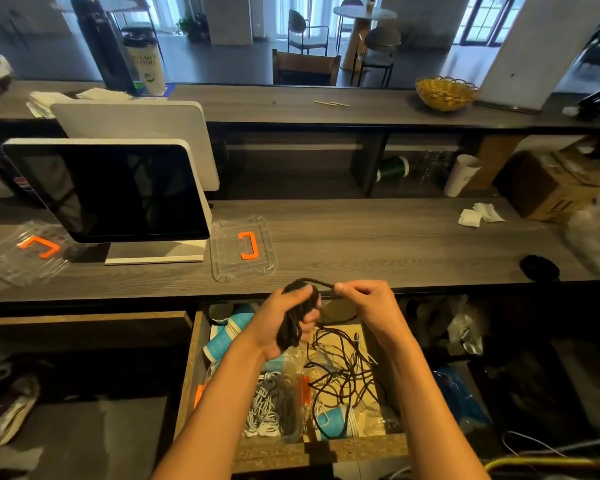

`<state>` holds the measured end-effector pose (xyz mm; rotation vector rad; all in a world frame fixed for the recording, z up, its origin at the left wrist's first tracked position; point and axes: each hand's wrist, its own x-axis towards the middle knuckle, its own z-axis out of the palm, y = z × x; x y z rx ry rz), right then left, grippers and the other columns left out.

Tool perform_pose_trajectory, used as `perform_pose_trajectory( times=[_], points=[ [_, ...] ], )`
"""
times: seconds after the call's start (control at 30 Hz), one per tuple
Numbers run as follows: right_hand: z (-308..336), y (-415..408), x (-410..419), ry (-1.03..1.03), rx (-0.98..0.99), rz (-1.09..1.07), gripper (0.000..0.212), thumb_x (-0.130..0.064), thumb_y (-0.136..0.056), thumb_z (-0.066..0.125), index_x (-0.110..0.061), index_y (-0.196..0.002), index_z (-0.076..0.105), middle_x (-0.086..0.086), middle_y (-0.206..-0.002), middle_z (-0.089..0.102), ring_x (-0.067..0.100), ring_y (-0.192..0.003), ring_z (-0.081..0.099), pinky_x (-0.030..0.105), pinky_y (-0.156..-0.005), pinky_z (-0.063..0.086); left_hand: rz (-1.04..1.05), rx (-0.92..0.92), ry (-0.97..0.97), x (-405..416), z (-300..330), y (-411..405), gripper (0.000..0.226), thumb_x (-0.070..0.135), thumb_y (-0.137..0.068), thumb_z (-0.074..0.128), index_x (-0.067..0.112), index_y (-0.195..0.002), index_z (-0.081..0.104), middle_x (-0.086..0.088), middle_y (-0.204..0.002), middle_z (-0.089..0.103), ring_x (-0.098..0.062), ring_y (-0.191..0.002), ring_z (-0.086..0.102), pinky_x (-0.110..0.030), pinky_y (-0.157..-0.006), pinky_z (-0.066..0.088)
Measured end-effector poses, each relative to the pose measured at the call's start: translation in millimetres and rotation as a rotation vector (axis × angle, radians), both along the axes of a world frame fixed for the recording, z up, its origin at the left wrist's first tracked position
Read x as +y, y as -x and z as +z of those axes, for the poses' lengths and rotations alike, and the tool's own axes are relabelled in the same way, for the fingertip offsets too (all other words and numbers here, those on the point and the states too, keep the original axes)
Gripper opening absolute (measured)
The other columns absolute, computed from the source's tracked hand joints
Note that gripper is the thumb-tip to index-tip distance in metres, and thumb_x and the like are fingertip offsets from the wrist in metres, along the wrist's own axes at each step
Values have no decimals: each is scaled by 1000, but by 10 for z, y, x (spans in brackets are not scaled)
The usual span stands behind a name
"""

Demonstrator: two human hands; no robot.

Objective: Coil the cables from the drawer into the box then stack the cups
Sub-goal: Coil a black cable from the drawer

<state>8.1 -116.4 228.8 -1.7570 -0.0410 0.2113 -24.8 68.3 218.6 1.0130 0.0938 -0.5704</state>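
My left hand (pixel 284 320) grips a coiled bundle of black cable (pixel 297 323) above the open drawer (pixel 191 362). My right hand (pixel 364 303) pinches the free end of that cable (pixel 321 283) just right of the bundle, at counter-edge height. Below them a loose tangle of thin black cable (pixel 343 368) lies in the drawer, with a white and grey cable pile (pixel 271 407) inside a clear box (pixel 293 375) at front left. Blue and white paper cups (pixel 227 332) lie on their sides at the drawer's left, and another cup (pixel 333 422) rests near the front.
A clear lid with an orange handle (pixel 245 247) lies on the grey counter (pixel 378 240) ahead, a second such lid (pixel 32 249) at far left. A tilted black screen (pixel 111 192) stands at left. White tissues (pixel 478 214) and a cardboard box (pixel 548 188) sit at right.
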Motion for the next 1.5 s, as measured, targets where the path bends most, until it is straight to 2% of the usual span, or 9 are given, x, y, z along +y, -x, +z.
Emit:
perform_pose_trajectory(
  times=[0.23, 0.43, 0.57, 0.73, 0.83, 0.97, 1.2, 1.37, 1.5],
  points=[
    [-89, -9, -52, 189, 13, 3, 30, -41, -84, 73, -13, -75, 80, 14, -61, 60, 16, -59, 46, 30, -57, 37, 611, 157, -126, -88, -123, -107, 33, 29, -101, 54, -2, -110, 62, -20, -90, 74, -34, -83, 74, -37, -56, 58],
    [-199, 55, -168, 263, -3, 129, 43, -51, -83, 69, -9, -78, 78, 23, -77, 69, 24, -63, 57, 32, -60, 48, 874, 192, 481, 114, -145, -233, 38, 35, -106, 36, 7, -118, 58, -15, -111, 66, -27, -98, 67, -46, -99, 48],
    [-162, 83, -225, 244, 5, 137, 29, -34, -85, 74, -18, -62, 73, -1, -57, 63, 16, -57, 57, 35, -63, 48, 937, 150, 712, 200, -120, -185, 30, 30, -105, 41, 7, -102, 60, -5, -80, 66, -14, -66, 67, -33, -75, 58],
    [32, 110, -339, 201, -96, 295, 16, -20, -95, 62, -22, -89, 77, -9, -77, 69, 2, -75, 61, 20, -73, 47, 964, 169, -92, 252, -40, -209, 16, 26, -99, 58, 10, -99, 60, -4, -73, 62, -13, -60, 59, -28, -56, 51],
    [222, 113, -228, 247, -177, 424, 21, -17, -98, 56, -29, -96, 74, -16, -86, 70, -1, -85, 62, 13, -77, 45, 804, 47, -643, 145, 21, -150, 19, 28, -94, 65, 10, -88, 67, -6, -71, 67, -14, -60, 64, -34, -62, 55],
    [396, 68, -84, 231, -282, 384, 21, -16, -100, 53, -18, -93, 73, -9, -83, 67, 2, -80, 59, 15, -72, 43, 331, -55, -848, -6, 165, -83, 42, 52, -95, 56, 14, -86, 71, -5, -74, 71, -16, -66, 66, -27, -61, 49],
    [258, -12, -2, 199, -267, 129, 24, -22, -100, 54, -15, -85, 73, 1, -79, 69, 14, -78, 62, 31, -73, 47, -192, -54, -467, -111, 197, 11, 76, 77, -83, 42, 8, -107, 61, -10, -84, 71, -16, -65, 65, -24, -57, 51],
    [143, 9, 55, 174, -189, 93, 22, -22, -98, 59, -14, -85, 74, 2, -78, 71, 12, -75, 63, 29, -72, 48, -389, -117, -438, -68, 281, 14, 30, 40, -95, 61, 10, -91, 60, 2, -64, 65, -8, -53, 58, -19, -50, 48],
    [127, 21, 47, 153, -125, 26, 16, -25, -94, 65, -23, -82, 76, 2, -81, 75, 11, -78, 67, 21, -70, 49, -186, -64, -267, -25, 85, 14, 27, 29, -89, 70, 5, -97, 60, -4, -68, 61, -12, -56, 56, -22, -49, 46]
  ],
)
